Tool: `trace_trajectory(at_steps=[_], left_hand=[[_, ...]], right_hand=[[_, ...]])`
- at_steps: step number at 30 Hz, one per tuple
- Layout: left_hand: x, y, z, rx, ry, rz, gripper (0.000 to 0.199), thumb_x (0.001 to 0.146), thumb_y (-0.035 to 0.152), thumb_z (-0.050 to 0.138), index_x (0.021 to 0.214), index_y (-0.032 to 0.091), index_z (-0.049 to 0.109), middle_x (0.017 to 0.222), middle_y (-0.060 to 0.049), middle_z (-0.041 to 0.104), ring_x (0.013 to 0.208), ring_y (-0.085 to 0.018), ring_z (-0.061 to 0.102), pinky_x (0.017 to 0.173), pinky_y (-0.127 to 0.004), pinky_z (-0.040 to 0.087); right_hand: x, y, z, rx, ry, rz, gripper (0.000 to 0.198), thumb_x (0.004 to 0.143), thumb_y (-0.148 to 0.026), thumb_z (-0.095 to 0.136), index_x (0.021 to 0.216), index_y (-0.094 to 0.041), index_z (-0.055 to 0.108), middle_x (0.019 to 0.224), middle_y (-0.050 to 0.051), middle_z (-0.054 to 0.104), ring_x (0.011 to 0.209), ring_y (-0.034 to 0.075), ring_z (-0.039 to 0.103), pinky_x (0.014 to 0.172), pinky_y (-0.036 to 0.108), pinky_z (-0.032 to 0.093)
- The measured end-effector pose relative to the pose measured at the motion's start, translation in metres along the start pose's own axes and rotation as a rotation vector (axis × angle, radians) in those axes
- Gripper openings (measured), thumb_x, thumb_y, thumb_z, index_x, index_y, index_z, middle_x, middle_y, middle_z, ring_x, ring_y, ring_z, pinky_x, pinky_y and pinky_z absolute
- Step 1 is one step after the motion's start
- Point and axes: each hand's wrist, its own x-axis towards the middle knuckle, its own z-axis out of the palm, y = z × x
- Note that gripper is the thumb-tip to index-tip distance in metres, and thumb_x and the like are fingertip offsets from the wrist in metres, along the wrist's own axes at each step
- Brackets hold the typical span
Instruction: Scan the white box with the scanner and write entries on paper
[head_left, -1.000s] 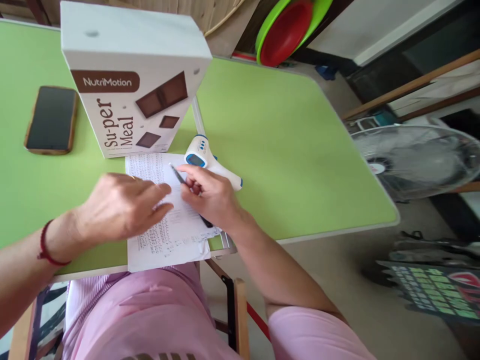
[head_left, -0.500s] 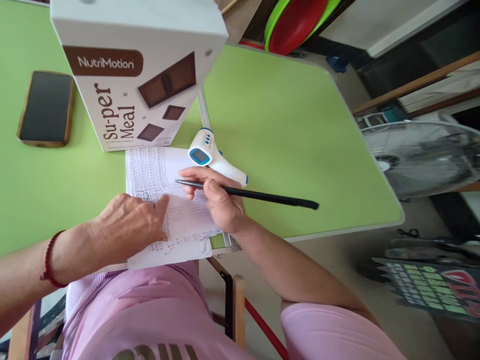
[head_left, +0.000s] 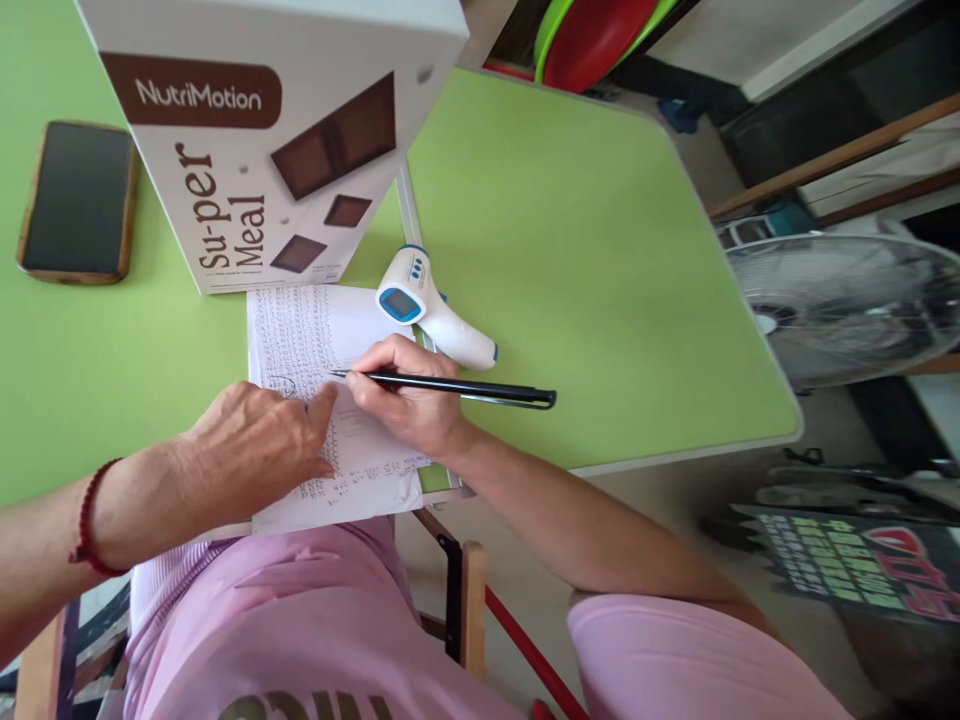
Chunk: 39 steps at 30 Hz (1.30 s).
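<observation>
My right hand (head_left: 409,393) grips a black pen (head_left: 480,388), its tip at the handwriting on a sheet of paper (head_left: 360,310). The sheet carries dense rows of handwritten marks and lies over the front edge of the table. My left hand (head_left: 266,435) rests on the sheet's left part, forefinger and thumb apart, holding nothing. Just beyond my right hand lies a white and blue infrared thermometer (head_left: 435,310), its small screen toward me. A white Su-per Meal box (head_left: 247,170) stands upright at the sheet's far edge.
A phone in a wooden-edged case (head_left: 79,203) lies left of the box on the green table (head_left: 600,260). Past the table's right end stands a fan (head_left: 840,310). Red and green basins (head_left: 592,45) are behind the table. A wooden chair part (head_left: 472,605) is below.
My right hand has closed more tightly round the pen and moved slightly left, bringing the pen tip down to the writing. My left hand stays on the paper. The view has shifted slightly.
</observation>
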Motion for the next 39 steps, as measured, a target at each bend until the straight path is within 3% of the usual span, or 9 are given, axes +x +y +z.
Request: trace_trajectory(at_steps=[5, 12, 17, 28, 39], left_hand=[[-0.0016, 0.0002, -0.0047, -0.014, -0.049, -0.013, 0.052, 0.098, 0.040, 0.060, 0.136, 0.008, 0.046, 0.075, -0.009, 0.069, 0.068, -0.031, 0.069, 0.046, -0.033, 0.029], [0.0000, -0.0001, 0.0002, -0.025, 0.032, 0.015, 0.051, 0.096, 0.039, 0.063, 0.133, 0.007, 0.048, 0.074, -0.011, 0.069, 0.065, -0.031, 0.068, 0.045, -0.034, 0.028], [0.0003, 0.0000, -0.0019, -0.023, 0.000, 0.007, 0.048, 0.097, 0.039, 0.062, 0.131, 0.007, 0.049, 0.076, -0.010, 0.069, 0.066, -0.032, 0.069, 0.044, -0.034, 0.027], [0.0000, 0.0010, -0.0035, -0.036, -0.019, -0.008, 0.051, 0.097, 0.039, 0.062, 0.134, 0.006, 0.048, 0.077, -0.010, 0.070, 0.071, -0.035, 0.071, 0.050, -0.038, 0.049], [0.0003, 0.0003, -0.0047, -0.021, -0.016, 0.004, 0.053, 0.098, 0.041, 0.061, 0.135, 0.005, 0.048, 0.075, -0.010, 0.069, 0.068, -0.035, 0.070, 0.050, -0.038, 0.049]], right_hand=[[-0.0008, 0.0008, -0.0014, -0.039, -0.028, 0.001, 0.016, 0.088, -0.031, 0.064, 0.076, -0.021, 0.060, 0.066, -0.003, 0.061, 0.055, 0.009, 0.051, 0.052, 0.024, 0.043], [0.0003, -0.0016, -0.0013, -0.048, -0.039, -0.023, 0.014, 0.089, -0.027, 0.064, 0.077, -0.020, 0.058, 0.067, -0.004, 0.061, 0.056, 0.008, 0.051, 0.052, 0.023, 0.042], [0.0008, -0.0013, -0.0013, -0.064, -0.042, -0.001, 0.017, 0.088, -0.031, 0.063, 0.076, -0.020, 0.058, 0.066, -0.003, 0.061, 0.055, 0.008, 0.051, 0.052, 0.024, 0.041], [0.0028, -0.0020, -0.0009, -0.073, 0.041, -0.060, 0.013, 0.085, -0.020, 0.062, 0.074, -0.020, 0.055, 0.063, -0.005, 0.059, 0.053, 0.007, 0.051, 0.050, 0.020, 0.043], [0.0030, -0.0026, 0.0001, -0.052, 0.002, -0.055, 0.014, 0.084, -0.019, 0.062, 0.073, -0.019, 0.054, 0.063, -0.005, 0.059, 0.052, 0.006, 0.050, 0.049, 0.019, 0.042]])
